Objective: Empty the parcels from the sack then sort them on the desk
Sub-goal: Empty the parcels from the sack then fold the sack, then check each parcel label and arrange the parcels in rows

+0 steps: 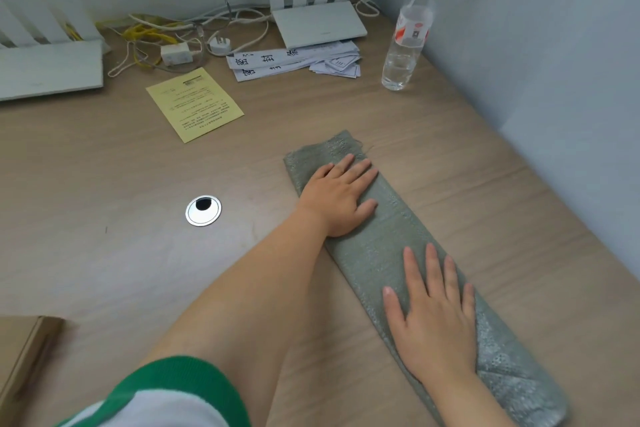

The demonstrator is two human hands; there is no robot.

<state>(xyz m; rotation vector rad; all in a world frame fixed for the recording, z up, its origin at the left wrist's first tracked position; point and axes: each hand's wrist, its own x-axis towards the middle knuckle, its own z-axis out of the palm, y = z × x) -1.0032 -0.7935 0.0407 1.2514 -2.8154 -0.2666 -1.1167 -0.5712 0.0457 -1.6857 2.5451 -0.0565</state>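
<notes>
Sack [375, 246]: grey-green woven fabric, folded into a long flat strip on the counter [138, 270], right of the round metal grommet [203, 210]. It runs diagonally from beyond the grommet's far right towards the near right edge of the frame. Looks flat, no bulge, so I'd judge it's empty.

Head view:
- Left hand [337, 199]: spread, palm down, fingers straight, pressing the sack's far end, right of the grommet. The arm reaches across from a green-and-white sleeve [180, 388].
- Right hand [434, 319]: also spread and palm down, flat on the sack's near half, further right of the grommet and closer to the person. Neither hand is pinching anything.
- Cardboard box [20, 357]: only a corner shows, near-left of the grommet at the frame edge. Probably one of the parcels, can't confirm.
- Beyond the grommet: yellow printed sheet [195, 104], paper slips [294, 61], white router [318, 22], tangle of cables [156, 38]. Water bottle [407, 38] stands upright, far right of the grommet.

Step in hand, my read: emptying is done and this is flattening or folding the empty sack. Sorting not yet visible here.

Next move calls for: both palms off the fabric, folded sack parked to one side so it doesn't spring open, then turning towards the box side. The bare counter around the grommet is the obvious sorting area. How many parcels there are can't be told from this view.
</notes>
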